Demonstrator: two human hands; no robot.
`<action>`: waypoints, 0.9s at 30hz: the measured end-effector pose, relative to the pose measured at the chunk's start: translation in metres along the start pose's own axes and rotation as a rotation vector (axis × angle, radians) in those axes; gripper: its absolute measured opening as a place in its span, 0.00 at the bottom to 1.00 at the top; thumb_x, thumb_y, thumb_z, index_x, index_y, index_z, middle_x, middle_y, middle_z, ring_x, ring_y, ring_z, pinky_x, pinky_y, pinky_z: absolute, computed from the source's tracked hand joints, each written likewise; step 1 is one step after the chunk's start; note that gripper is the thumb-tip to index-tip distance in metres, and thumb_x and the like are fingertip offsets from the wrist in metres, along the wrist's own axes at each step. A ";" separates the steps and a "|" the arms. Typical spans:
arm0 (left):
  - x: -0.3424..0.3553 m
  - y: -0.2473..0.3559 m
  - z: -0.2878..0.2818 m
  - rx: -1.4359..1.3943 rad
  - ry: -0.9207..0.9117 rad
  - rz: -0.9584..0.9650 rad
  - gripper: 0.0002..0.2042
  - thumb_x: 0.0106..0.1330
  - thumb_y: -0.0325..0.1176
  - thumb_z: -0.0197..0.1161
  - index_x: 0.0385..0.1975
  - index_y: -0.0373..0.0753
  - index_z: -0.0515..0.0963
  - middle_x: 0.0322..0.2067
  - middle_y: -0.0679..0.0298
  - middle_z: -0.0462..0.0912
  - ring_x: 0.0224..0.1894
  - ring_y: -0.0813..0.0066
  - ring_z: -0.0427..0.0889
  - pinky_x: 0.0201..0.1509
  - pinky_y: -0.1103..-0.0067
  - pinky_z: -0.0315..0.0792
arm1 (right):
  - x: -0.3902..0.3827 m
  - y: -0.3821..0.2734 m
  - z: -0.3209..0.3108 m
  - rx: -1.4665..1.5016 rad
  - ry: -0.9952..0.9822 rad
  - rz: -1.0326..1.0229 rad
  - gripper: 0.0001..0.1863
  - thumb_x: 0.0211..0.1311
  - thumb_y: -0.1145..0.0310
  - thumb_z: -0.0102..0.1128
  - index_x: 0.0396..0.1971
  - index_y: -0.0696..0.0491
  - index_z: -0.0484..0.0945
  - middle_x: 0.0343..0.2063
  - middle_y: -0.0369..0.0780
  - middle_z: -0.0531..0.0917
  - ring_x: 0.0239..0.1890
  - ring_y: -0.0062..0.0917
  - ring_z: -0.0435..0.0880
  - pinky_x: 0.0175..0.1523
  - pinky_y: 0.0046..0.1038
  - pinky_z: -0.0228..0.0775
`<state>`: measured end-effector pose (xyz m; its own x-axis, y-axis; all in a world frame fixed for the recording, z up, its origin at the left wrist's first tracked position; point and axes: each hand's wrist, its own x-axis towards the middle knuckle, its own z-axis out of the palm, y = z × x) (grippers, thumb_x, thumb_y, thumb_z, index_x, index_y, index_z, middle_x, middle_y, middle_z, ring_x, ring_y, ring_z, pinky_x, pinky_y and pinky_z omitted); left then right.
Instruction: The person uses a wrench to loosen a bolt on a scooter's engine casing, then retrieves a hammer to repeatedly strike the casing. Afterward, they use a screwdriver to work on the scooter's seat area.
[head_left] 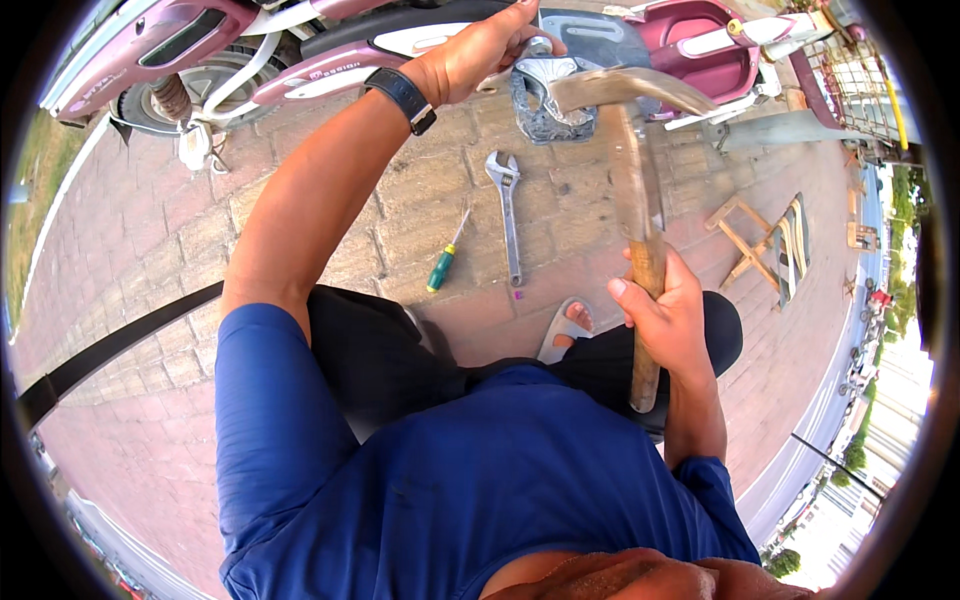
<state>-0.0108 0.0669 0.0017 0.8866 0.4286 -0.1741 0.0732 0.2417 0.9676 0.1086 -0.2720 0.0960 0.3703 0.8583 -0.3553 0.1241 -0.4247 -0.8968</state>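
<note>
Scooter [350, 65], maroon and white with a black seat, stretches across the top of the view on brick paving [580, 200], beyond the person's feet. The person, in a blue shirt, faces it with knees bent; the left forearm reaches over and hides part of its side panel. A folding stool [795, 250] with wooden legs lies off to the right, well apart from both hands. The hammer [645, 180] points up from the right hand [670, 315], which is wrapped around its wooden handle; its head screens part of the scooter's grey footboard. The left hand [475, 50] is curled near that footboard, but whether it grips anything cannot be told. An adjustable wrench [510, 220] lies on the paving between the forearms, with a smaller green-handled screwdriver [442, 268] to its left. A silvery metal piece [545, 75], partly covered by the hammer head, sits just beside the left fingers. Smallest is a purple speck [518, 295] below the wrench.
</note>
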 end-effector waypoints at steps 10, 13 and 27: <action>-0.001 -0.007 -0.003 -0.127 -0.075 0.124 0.45 0.77 0.70 0.27 0.63 0.31 0.76 0.56 0.63 0.82 0.59 0.71 0.77 0.67 0.74 0.64 | 0.000 -0.008 -0.001 -0.143 0.037 -0.025 0.19 0.66 0.74 0.67 0.54 0.62 0.73 0.25 0.33 0.78 0.22 0.12 0.75 0.26 0.18 0.68; -0.001 -0.006 0.002 -0.108 -0.043 0.148 0.45 0.76 0.70 0.27 0.63 0.31 0.76 0.57 0.61 0.82 0.57 0.72 0.77 0.63 0.76 0.67 | 0.000 -0.006 0.001 -0.211 0.036 -0.055 0.19 0.66 0.74 0.67 0.53 0.61 0.73 0.24 0.33 0.78 0.21 0.12 0.74 0.26 0.18 0.68; -0.007 0.000 0.004 -0.167 -0.004 0.068 0.44 0.78 0.68 0.26 0.65 0.30 0.74 0.60 0.55 0.80 0.64 0.68 0.74 0.75 0.73 0.59 | 0.003 -0.007 0.004 -0.351 0.032 -0.092 0.17 0.65 0.72 0.67 0.49 0.61 0.73 0.21 0.31 0.76 0.19 0.12 0.73 0.24 0.19 0.65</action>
<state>-0.0154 0.0608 0.0037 0.8886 0.4456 -0.1088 -0.0634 0.3540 0.9331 0.1052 -0.2658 0.1000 0.3707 0.8903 -0.2644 0.4649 -0.4244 -0.7771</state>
